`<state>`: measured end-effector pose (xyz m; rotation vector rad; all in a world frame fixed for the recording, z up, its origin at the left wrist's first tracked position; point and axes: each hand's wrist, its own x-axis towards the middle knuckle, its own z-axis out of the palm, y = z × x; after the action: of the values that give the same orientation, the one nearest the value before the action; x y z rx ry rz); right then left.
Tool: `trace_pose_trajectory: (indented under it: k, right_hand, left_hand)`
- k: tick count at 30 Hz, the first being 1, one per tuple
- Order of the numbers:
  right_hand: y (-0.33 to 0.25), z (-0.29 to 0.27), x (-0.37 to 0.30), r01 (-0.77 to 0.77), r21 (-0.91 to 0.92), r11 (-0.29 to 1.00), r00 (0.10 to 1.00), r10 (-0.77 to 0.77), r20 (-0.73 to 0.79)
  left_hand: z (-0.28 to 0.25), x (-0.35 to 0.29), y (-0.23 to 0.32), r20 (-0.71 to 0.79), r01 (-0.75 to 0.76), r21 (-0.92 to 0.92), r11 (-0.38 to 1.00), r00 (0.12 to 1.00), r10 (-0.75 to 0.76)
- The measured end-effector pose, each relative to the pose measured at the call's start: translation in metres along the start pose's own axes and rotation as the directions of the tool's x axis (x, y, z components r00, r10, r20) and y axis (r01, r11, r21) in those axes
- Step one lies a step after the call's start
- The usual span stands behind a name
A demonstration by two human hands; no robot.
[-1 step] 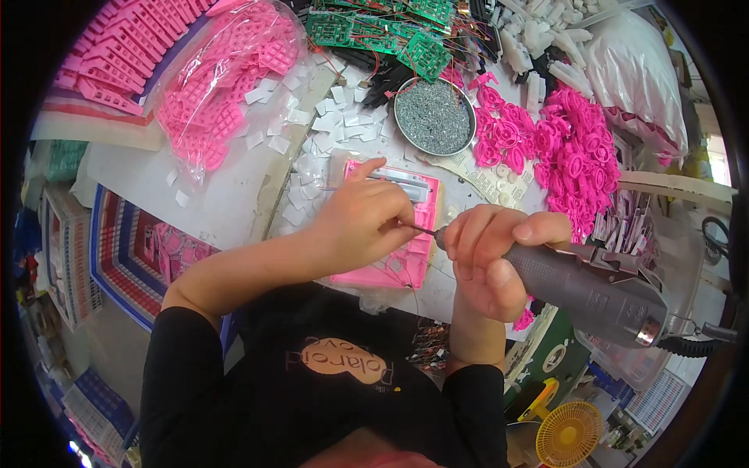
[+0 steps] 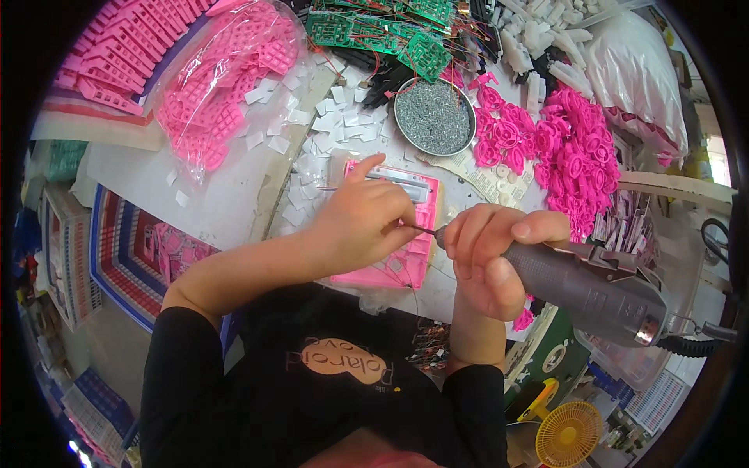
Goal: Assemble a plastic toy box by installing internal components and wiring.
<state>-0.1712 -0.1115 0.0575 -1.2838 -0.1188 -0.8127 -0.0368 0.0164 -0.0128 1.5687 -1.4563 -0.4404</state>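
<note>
A grey electric screwdriver [image 2: 585,290] lies in my right hand [image 2: 495,253], my fingers wrapped round its front end. Its thin bit [image 2: 424,230] points left and meets the fingertips of my left hand [image 2: 363,214]. Those fingertips are pinched together at the bit's tip, and whatever they hold is hidden. One finger of my left hand stretches out over a pink plastic housing [image 2: 419,253] on the table. Inside the housing sits a grey rectangular panel [image 2: 409,184], with thin wires near the lower edge. My left hand covers part of the housing.
Beyond the housing stands a round metal bowl of small screws [image 2: 434,117]. Green circuit boards [image 2: 374,33], pink ring-shaped parts [image 2: 573,148] and white squares [image 2: 343,121] lie around it. A bag of pink parts [image 2: 226,86] is at the left, a yellow fan [image 2: 569,434] at lower right.
</note>
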Motion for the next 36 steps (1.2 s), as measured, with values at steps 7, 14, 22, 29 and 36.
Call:
trace_pose_trajectory:
  k: [7, 14, 22, 29, 36]
  right_hand:
    - [0.048, -0.026, 0.015, 0.018, -0.148, 0.989, 0.989, -0.039, -0.141]
    - [0.072, -0.035, 0.013, -0.036, -0.214, 0.976, 0.993, 0.011, -0.117]
    - [0.086, -0.043, 0.009, -0.003, -0.31, 0.951, 1.0, 0.001, -0.007]
    - [0.068, -0.06, 0.029, -0.193, -0.166, 0.967, 0.975, 0.17, -0.142]
    - [-0.045, -0.009, 0.003, -0.081, -0.827, 0.556, 0.971, -0.143, -0.191]
  left_hand:
    - [0.004, 0.014, -0.024, -0.028, 0.013, 0.506, 0.863, 1.0, 0.001]
    - [0.008, 0.014, -0.028, 0.016, 0.019, 0.503, 0.864, 0.999, -0.032]
    - [0.009, 0.016, -0.029, 0.009, 0.009, 0.477, 0.879, 1.0, -0.015]
    - [0.004, 0.036, -0.024, 0.311, 0.116, 0.352, 0.929, 0.921, -0.233]
    - [-0.09, -0.049, 0.036, -0.297, 0.113, 0.242, 0.964, 0.954, -0.037]
